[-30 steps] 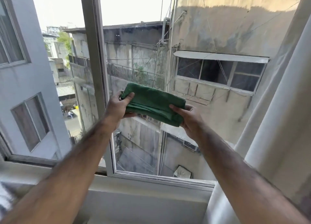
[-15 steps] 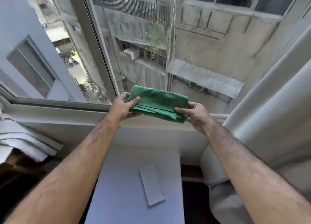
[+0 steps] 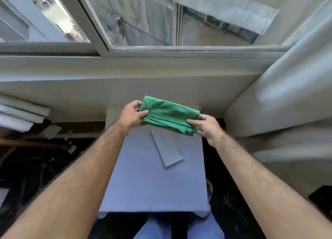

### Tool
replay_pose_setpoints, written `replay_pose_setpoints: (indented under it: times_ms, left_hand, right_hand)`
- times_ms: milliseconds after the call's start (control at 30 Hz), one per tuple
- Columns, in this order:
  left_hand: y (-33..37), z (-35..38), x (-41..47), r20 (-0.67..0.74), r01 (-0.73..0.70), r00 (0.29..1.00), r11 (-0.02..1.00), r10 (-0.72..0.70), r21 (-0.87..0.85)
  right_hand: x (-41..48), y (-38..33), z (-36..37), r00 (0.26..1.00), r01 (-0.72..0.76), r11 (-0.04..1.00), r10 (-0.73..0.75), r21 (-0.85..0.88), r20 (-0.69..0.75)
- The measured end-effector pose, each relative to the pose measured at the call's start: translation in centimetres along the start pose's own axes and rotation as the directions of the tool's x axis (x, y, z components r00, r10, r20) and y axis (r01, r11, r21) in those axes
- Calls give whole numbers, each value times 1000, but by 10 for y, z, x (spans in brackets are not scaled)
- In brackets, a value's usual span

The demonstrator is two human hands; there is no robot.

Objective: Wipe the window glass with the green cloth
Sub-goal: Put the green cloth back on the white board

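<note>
Green cloth, folded, held above a pale table | left hand pinches its left end | right hand pinches its right end | window glass beyond, untouched.

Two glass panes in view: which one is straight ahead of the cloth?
The right pane, past the slanted frame post. It sits directly above the green cloth held between both hands; the left pane lies off to the side.

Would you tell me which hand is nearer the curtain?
Right. The right hand holds the green cloth on the curtain side; the left hand grips its far end.
</note>
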State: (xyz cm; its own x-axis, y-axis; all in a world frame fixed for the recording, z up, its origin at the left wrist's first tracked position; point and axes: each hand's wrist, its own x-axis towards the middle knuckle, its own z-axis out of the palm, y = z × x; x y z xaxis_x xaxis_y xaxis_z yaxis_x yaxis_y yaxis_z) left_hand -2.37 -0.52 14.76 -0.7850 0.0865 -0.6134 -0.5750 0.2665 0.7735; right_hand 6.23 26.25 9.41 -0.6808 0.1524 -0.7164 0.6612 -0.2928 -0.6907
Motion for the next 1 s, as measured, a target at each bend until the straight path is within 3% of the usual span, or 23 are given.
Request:
replay_pose_setpoints:
  times_ms: [300,533,800,833,900,933,1000]
  left_hand:
    - [-125,33,89,-10,166,985,926,-173,339]
    - [-177,54,142,22,87,992,810,-123,580]
    - [-197,80,177,77,-73,997,628,21,775]
    - [-199,81,178,76,-76,997,614,27,786]
    - [-204,82,176,72,-97,995,555,66,826]
    - [-207,81,175,62,-106,992,487,106,867]
    - [-211,79,168,51,-118,976,320,211,940]
  right_hand:
    - [53,157,-5,969,-248,961,244,-124,-44]
    - [83,248,9,929,-364,925,352,-111,-118]
    - [96,267,21,882,-453,891,455,46,-127]
    - [98,266,21,883,-446,895,443,12,-156]
    - [100,261,19,903,-413,885,368,-214,-220]
    - [100,256,18,921,-381,841,311,-383,-233]
    - [100,241,13,949,-313,655,199,-688,-243]
